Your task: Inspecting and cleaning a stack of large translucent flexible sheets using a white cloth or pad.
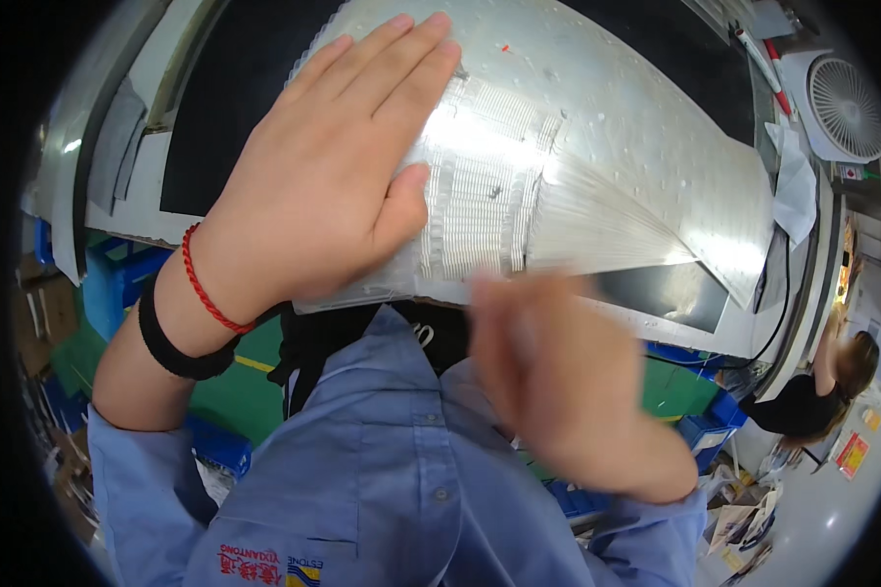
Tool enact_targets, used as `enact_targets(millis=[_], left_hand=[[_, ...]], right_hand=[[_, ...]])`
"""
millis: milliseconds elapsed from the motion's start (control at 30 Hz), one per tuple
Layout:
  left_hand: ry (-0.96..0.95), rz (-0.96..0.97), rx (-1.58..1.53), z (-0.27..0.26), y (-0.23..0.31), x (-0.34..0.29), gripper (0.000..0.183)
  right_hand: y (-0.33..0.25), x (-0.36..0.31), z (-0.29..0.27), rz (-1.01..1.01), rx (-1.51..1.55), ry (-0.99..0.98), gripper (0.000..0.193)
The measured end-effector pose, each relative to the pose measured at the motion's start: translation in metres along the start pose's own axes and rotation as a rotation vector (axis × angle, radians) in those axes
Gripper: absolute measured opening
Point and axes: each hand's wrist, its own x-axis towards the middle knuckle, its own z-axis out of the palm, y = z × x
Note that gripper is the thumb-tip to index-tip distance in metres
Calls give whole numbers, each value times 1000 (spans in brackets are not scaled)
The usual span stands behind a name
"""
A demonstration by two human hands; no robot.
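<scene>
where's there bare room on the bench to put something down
Bare: the flat black mat left of the left hand, and between the shiny silvery sheet and the red-and-white pens. Crowded: the right edge, with the white round fan and white paper.

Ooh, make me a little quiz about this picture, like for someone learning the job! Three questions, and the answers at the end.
1. True or false: the left grip lies palm-down on the silvery sheet.
2. Pick one: what colour is the braided bracelet? A: green. B: red. C: white.
3. Fill in: the grip that looks blurred is the ___ one.

Key:
1. True.
2. B, red.
3. Right: the right grip is the blurred one.
</scene>
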Motion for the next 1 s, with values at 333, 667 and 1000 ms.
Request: enact_targets(millis=[333,667,1000], left_hand=[[9,5,23,-2,0,0,70],[57,26,26,2,0,-5,66],[78,40,27,6,-4,-8,66]], right_hand=[[18,9,1,27,69,105,16],[16,9,9,-3,-44,119,12],[9,16,19,26,49,193,10]])
